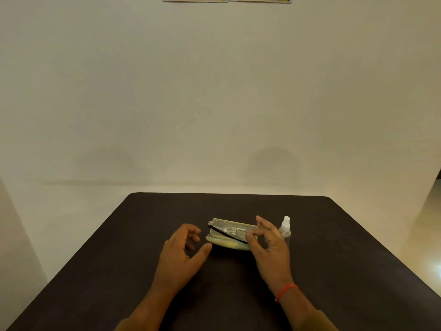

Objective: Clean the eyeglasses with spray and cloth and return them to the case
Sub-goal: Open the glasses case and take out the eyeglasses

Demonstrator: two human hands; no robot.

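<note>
An open pale-yellow case (pixel 228 243) lies on the dark counter (pixel 334 247), with the eyeglasses (pixel 229 231) resting in it. The right hand (pixel 269 244) pinches the right end of the eyeglasses between thumb and fingers. The left hand (pixel 183 247) hovers loosely curled and empty, just left of the case. A clear spray bottle (pixel 285 229) stands behind the right hand.

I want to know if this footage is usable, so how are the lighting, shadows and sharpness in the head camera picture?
Head view: dim, warm yellowish light; soft shadows on the wall behind the dark table; a bright glare patch on the floor at the right edge; straight edges bow from the wide-angle lens; the glasses in the open case look smeared and low in detail, the clear spray bottle is faint, and both hands look soft.
</note>
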